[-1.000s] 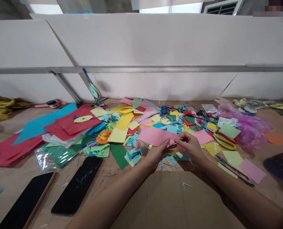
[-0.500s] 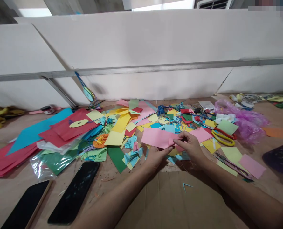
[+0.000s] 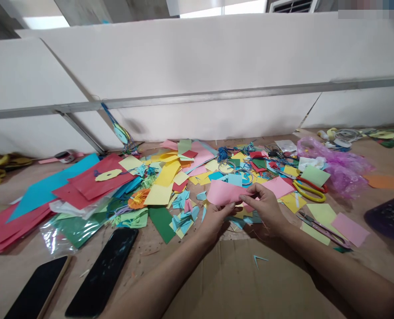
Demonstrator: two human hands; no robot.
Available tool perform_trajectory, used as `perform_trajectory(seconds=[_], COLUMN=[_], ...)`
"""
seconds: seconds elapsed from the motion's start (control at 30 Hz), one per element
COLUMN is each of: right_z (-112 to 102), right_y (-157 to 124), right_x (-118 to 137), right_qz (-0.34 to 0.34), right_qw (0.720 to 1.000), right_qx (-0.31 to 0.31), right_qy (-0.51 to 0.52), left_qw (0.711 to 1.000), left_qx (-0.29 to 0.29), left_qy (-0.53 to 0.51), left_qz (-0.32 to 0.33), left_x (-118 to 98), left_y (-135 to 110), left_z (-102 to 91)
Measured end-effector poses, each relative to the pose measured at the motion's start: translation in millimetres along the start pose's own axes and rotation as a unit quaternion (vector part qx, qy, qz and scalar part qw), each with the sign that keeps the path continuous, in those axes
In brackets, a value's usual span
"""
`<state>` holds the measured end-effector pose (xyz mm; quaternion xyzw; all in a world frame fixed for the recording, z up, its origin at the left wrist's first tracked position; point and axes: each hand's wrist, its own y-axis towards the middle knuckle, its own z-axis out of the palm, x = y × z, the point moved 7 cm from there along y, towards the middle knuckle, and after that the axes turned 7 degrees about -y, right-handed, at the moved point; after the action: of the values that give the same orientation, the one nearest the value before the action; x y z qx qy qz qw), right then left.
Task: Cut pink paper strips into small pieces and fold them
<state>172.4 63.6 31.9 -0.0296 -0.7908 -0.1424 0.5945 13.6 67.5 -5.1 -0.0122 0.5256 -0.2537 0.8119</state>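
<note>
Both hands grip one sheet of pink paper (image 3: 224, 192), raised a little over the pile of cut paper. My left hand (image 3: 217, 220) pinches its lower edge, thumb on top. The right edge sits between the thumb and fingers of my right hand (image 3: 262, 204). The sheet curves upward between the hands. Behind it lie a light blue paper piece (image 3: 234, 179) and metal rings (image 3: 227, 167). Small folded blue pieces (image 3: 185, 218) rest left of my left hand. Yellow-handled scissors (image 3: 308, 191) lie to the right of my right hand.
Two black phones (image 3: 102, 272) lie at the front left, near red sheets (image 3: 99, 179) and a clear plastic bag (image 3: 59, 230). On the right are metal snips (image 3: 323, 229) and a pink plastic bag (image 3: 345, 170). Brown cardboard (image 3: 230, 283) lies beneath my forearms.
The pink paper's left end has moved to the right and the sheet now bends, where it was flatter before. Both hands keep hold of it; the view has shifted slightly.
</note>
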Motion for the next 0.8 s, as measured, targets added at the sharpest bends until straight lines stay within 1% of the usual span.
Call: perform_trajectory(seconds=[0.07, 0.17, 0.27, 0.37, 0.47, 0.6, 0.8], right_z=[0, 3, 4, 3, 5, 7, 4], right_y=[-1, -3, -3, 0, 3, 4, 4], right_x=[1, 3, 3, 1, -4, -5, -2], right_qz=[0.003, 0.011, 0.011, 0.012, 0.034, 0.054, 0.061], right_qw=[1.0, 1.0, 1.0, 0.999, 0.996, 0.994, 0.994], right_qx=[0.001, 0.013, 0.015, 0.008, 0.03, 0.062, 0.045], right_qy=[-0.005, -0.011, 0.005, 0.049, 0.075, 0.066, 0.077], left_qw=[1.0, 0.999, 0.999, 0.998, 0.996, 0.997, 0.997], left_qx=[-0.018, -0.035, -0.034, -0.04, -0.045, -0.04, -0.028], left_qy=[0.02, 0.013, -0.008, -0.025, -0.024, -0.022, -0.001], left_qz=[-0.016, -0.001, 0.025, 0.05, 0.067, 0.069, 0.068], left_x=[0, -2, -3, -2, -2, -1, 1], left_y=[-2, -2, 2, 7, 10, 11, 11], left_z=[-1.6, -2.1, -2.0, -5.6, -9.7, -11.2, -12.2])
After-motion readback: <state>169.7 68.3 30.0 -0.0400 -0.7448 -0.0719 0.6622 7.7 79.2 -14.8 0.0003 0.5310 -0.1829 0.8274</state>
